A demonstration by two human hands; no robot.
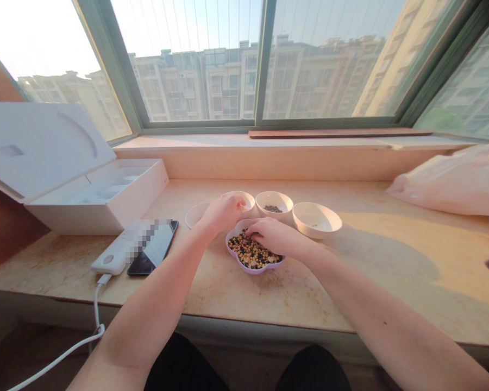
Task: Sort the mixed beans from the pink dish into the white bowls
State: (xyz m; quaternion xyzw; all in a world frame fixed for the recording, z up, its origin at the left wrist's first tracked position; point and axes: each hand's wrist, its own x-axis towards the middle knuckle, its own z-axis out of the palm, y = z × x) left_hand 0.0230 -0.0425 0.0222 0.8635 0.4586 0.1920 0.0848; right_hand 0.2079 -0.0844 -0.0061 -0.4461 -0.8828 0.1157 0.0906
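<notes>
A lavender scalloped bowl holds mixed dark and yellowish beans. My right hand reaches into it from the right, fingers bent together down at the beans; what is between the fingertips is hidden. Over the white bowl behind it, my left hand is closed with its fingertips at the bowl's opening, and I cannot make out anything in them. Small dark beans lie in the middle white bowl. The right white bowl has a few pale bits at its bottom. A leftmost white bowl is partly hidden by my left wrist.
To the left stand an open white box, a white device with a cable, and a black phone. A pinkish plastic bag lies at the right. Behind the counter runs the window sill.
</notes>
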